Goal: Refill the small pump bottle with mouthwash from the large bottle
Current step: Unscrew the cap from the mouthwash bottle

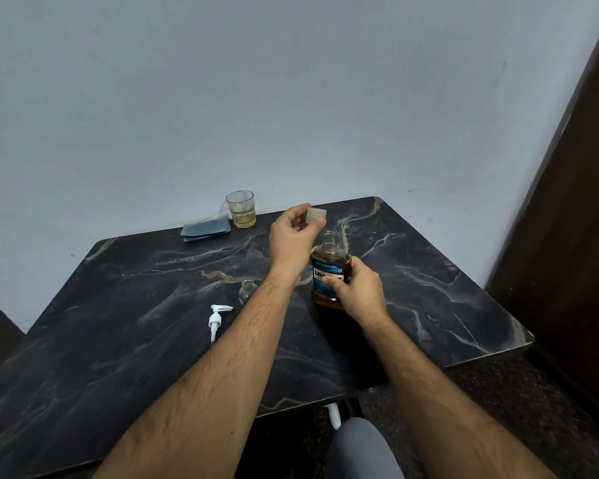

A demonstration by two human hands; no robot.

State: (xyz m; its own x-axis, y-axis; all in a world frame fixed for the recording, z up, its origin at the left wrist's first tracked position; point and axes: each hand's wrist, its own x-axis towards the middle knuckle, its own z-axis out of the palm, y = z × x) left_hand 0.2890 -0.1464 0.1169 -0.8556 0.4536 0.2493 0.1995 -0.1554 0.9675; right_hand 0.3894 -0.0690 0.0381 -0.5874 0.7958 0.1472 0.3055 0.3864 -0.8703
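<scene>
- Uncapping large bottle [329,271], frame centre-right on table [135,340]: right hand [358,292] grip wrapped round its body, left hand [293,236] grip pinching cap [316,215] above the open neck.
- Small pump bottle [247,291] open, centre; pump [216,319] lying lower left.
- Park cap aside, keep large bottle upright, pour slowly into the narrow neck.

You have just one camera, and it sits up on your head, looking forward and down at the dark table [135,305] in front of you. It is a wide view, so you see both your arms coming in from the bottom, the wall [222,98] behind the table, and a bit of floor [498,392] on the right. The table's near edge is close to you and its far edge touches the wall.
</scene>
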